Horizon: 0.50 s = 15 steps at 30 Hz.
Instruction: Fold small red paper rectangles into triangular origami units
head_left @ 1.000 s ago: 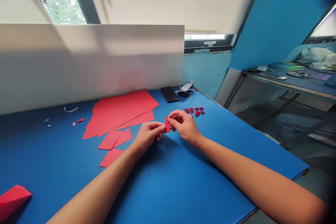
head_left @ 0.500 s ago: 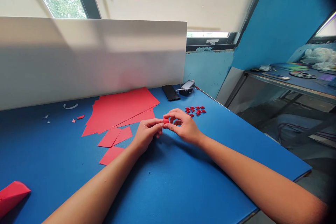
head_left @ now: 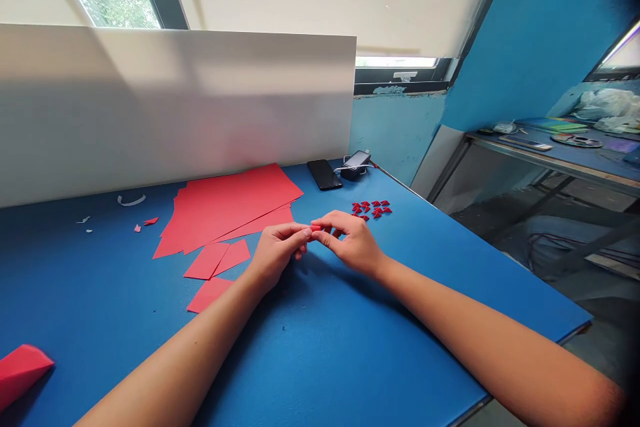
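Observation:
Between my two hands is a small folded piece of red paper (head_left: 315, 229), partly covered by fingers. My left hand (head_left: 283, 247) pinches its left side between thumb and fingers. On its right side my right hand (head_left: 350, 240) grips it with the thumb below and the index finger on top. Just beyond my right hand lie several small folded red paper triangles (head_left: 377, 208) in rows. Red paper rectangles (head_left: 207, 261) rest to the left of my left hand, one of them partly behind my forearm.
Large red paper sheets (head_left: 235, 203) are stacked on the blue table (head_left: 320, 360). A black phone (head_left: 324, 175) and a device with a white cable (head_left: 356, 163) lie at the back. Paper scraps (head_left: 150, 221) are at left, a larger red folded piece (head_left: 23, 370) at the near left. A white board (head_left: 225, 100) stands behind.
My right index finger and thumb have closed together over the red paper piece, which now looks flatter and shows less. The hands stay in about the same place.

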Motion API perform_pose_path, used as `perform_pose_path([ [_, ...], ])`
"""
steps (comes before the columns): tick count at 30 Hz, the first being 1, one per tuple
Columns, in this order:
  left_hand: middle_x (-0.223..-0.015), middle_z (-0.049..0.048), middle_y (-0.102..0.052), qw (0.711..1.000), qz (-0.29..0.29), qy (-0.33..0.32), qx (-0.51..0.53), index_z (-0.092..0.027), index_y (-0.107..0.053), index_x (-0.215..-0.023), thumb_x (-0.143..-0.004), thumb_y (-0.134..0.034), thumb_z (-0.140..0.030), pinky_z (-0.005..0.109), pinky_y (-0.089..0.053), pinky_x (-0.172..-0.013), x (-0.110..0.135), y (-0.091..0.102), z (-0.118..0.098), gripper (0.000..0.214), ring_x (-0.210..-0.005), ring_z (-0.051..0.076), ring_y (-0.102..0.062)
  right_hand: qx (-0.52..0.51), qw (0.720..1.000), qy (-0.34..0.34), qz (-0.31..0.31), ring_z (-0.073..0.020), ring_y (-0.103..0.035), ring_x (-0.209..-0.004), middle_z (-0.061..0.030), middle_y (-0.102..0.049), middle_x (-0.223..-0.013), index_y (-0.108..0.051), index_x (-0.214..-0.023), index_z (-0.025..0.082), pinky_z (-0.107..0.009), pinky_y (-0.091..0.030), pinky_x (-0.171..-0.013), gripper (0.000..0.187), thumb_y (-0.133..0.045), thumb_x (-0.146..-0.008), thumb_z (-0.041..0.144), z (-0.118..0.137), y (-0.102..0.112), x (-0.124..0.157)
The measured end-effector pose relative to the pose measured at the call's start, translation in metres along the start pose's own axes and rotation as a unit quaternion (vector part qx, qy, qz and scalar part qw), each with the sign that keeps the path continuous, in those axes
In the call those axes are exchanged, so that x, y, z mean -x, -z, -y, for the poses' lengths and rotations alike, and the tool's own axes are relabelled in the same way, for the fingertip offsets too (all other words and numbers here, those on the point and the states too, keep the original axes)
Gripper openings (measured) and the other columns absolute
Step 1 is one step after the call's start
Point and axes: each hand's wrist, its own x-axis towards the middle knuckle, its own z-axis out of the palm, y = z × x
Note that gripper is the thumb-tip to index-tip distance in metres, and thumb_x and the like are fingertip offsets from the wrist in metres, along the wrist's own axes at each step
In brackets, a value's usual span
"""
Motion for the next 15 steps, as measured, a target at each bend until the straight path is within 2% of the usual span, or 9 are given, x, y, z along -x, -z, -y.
perform_pose_path([
  [3,-0.058,-0.0003,-0.057,1.000,-0.005,0.007,-0.002,-0.013,-0.071,-0.076,-0.078,-0.067,-0.036,0.022,-0.037,-0.051,-0.0002,-0.0008,0.0005,0.023,-0.051,0.009,-0.047,-0.009,1.000,0.001,-0.008,-0.0164,-0.064,-0.079,-0.0051,-0.069,-0.092,-0.066,-0.108,0.022,-0.026,-0.051,-0.060,0.025,-0.066,-0.084,0.028,0.0010,-0.0004,0.0010],
  [7,-0.058,-0.0008,-0.057,1.000,-0.008,0.007,-0.002,-0.014,-0.071,-0.075,-0.078,-0.067,-0.035,0.022,-0.037,-0.052,-0.0006,-0.0005,0.0012,0.022,-0.050,0.009,-0.048,0.002,1.000,0.015,-0.004,-0.0161,-0.063,-0.079,-0.0055,-0.067,-0.093,-0.069,-0.096,0.021,-0.026,-0.050,-0.058,0.014,-0.064,-0.085,0.028,0.0032,0.0002,0.0012],
  [15,-0.058,-0.0013,-0.056,1.000,-0.006,-0.009,-0.009,-0.013,-0.070,-0.076,-0.079,-0.067,-0.037,0.022,-0.037,-0.052,0.0012,-0.0028,-0.0008,0.024,-0.051,0.009,-0.047,0.008,1.000,0.014,-0.008,-0.0164,-0.063,-0.077,-0.0058,-0.068,-0.089,-0.072,-0.091,0.021,-0.026,-0.050,-0.057,0.015,-0.061,-0.086,0.031,0.0048,0.0008,0.0018],
])
